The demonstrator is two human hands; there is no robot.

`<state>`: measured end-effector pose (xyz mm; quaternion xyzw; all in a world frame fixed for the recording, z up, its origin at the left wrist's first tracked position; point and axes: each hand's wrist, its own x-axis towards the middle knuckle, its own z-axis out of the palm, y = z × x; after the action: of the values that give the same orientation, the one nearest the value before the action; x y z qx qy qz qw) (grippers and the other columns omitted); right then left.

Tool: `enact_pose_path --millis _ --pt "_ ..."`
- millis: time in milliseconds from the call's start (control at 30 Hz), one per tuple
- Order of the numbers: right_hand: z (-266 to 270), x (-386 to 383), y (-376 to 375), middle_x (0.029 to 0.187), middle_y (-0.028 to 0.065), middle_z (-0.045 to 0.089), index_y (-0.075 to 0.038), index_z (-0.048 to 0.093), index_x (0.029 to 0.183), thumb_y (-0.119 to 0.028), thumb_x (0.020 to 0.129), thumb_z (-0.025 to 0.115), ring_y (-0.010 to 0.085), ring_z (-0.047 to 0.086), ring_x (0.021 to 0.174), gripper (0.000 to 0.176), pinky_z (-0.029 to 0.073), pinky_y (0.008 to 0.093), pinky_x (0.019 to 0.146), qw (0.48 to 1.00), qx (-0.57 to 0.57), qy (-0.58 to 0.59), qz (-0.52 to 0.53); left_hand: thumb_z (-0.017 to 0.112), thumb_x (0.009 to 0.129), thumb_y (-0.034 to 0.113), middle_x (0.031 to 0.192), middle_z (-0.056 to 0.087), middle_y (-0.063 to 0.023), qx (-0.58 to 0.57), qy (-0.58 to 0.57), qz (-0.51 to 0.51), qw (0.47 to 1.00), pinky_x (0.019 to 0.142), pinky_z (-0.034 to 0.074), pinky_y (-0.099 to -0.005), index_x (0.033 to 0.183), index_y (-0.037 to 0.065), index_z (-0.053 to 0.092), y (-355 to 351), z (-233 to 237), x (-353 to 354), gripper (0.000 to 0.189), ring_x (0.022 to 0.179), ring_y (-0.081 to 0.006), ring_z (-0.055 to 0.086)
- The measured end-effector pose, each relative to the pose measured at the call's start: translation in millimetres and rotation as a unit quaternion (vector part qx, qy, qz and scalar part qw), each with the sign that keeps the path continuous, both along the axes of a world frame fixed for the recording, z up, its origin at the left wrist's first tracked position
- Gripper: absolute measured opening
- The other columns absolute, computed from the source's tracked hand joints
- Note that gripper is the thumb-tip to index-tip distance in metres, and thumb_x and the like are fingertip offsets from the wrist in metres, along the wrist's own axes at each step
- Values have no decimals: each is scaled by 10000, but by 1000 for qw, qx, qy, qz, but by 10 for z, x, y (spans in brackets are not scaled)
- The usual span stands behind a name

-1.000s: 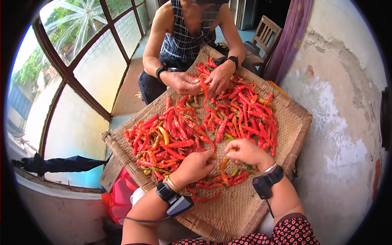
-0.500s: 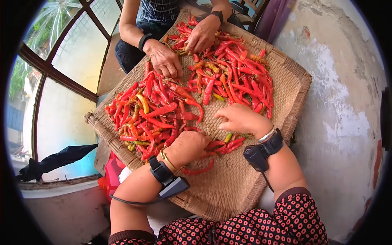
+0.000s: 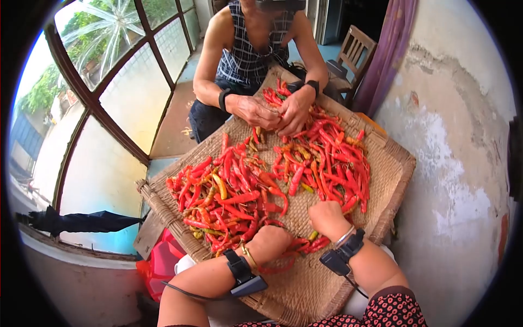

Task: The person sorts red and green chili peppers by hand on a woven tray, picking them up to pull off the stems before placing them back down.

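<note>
Red chili peppers [image 3: 237, 197] lie heaped on the left of a woven tray [image 3: 297, 286], with a few yellow and orange ones among them. A second heap of chili peppers [image 3: 340, 163] covers the right and far side. My left hand [image 3: 269, 242] is curled at the near edge of the left heap, its fingertips hidden. My right hand [image 3: 328, 218] is bent into a fist-like shape at the near end of the right heap; whatever is in its fingers is hidden. A few chili peppers [image 3: 316, 244] lie between my hands.
Across the tray sits another person, both hands [image 3: 275, 115] together over the far peppers. A wooden chair [image 3: 357, 54] and purple curtain [image 3: 391, 49] are behind. A dark folded umbrella [image 3: 87, 222] and red plastic item [image 3: 165, 256] are at left; a worn wall [image 3: 452, 163] stands at right.
The view has tilted up, showing more of the other person. That person's hands have come together. My right hand's fingers have curled in and down toward the tray; my left stays by its heap.
</note>
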<state>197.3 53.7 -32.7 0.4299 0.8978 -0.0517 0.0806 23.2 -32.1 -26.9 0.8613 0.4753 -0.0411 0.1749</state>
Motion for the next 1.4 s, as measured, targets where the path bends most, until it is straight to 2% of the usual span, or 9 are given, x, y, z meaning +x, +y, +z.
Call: enact_pose_path --millis 200,267,333,533,667,900,1100,1167,1400 --pt "229 -8 111 684 141 630 -95 662 735 -195 710 634 315 632 675 106 495 428 602 999 -5 48 -23 616 737 199 717 615 -88 47 13 -25 998 519 506 -352 748 89 629 -4 -54 -10 111 649 -237 646" --pt "381 8 181 745 156 642 -98 642 816 -233 776 600 336 630 736 147 493 448 641 959 -42 237 -150 597 747 185 719 614 -89 54 12 -25 998 507 505 -351 743 86 631 -8 -52 -17 105 643 -231 647" --pt "392 31 180 736 154 632 -97 622 847 -281 775 633 332 627 727 198 489 438 641 946 8 294 -138 575 757 166 720 618 -92 77 -25 -15 997 491 506 -352 745 77 637 -12 -72 -25 109 632 -226 650" --pt "294 -71 -49 859 120 639 -72 607 958 -232 769 646 297 624 795 251 494 399 695 966 -88 224 98 586 738 158 722 619 -105 33 48 -46 997 483 502 -359 745 56 633 -5 -41 -2 113 613 -246 644" --pt "188 -81 -45 917 162 630 -53 616 974 -259 793 615 339 597 881 273 479 422 762 924 -197 295 142 573 750 154 716 620 -96 35 22 -44 998 477 500 -363 770 53 625 50 82 -74 115 606 -250 641" --pt "362 -32 -6 883 133 637 -22 604 1020 -249 853 581 264 616 846 283 472 370 751 836 -372 399 62 557 831 203 675 589 -181 19 -290 127 948 558 474 -441 859 59 572 127 294 -213 147 644 -359 602" --pt "355 30 49 775 54 607 -5 597 1016 -206 856 603 118 580 661 257 476 282 619 835 -444 321 39 628 821 120 719 600 -136 -16 -361 156 919 600 476 -333 882 35 567 141 352 -254 121 669 -276 617" --pt "428 28 26 827 22 609 0 593 1039 -105 867 582 79 572 675 201 479 229 612 771 -499 394 -29 632 825 123 717 600 -133 -17 -388 146 910 593 475 -329 874 35 564 126 334 -219 122 657 -267 616" --pt "497 4 45 769 7 598 -8 594 970 -68 861 580 71 564 634 126 468 216 567 746 -527 398 -86 658 813 110 759 600 -116 7 -448 192 873 576 486 -315 923 34 533 79 314 -78 183 639 -237 616"
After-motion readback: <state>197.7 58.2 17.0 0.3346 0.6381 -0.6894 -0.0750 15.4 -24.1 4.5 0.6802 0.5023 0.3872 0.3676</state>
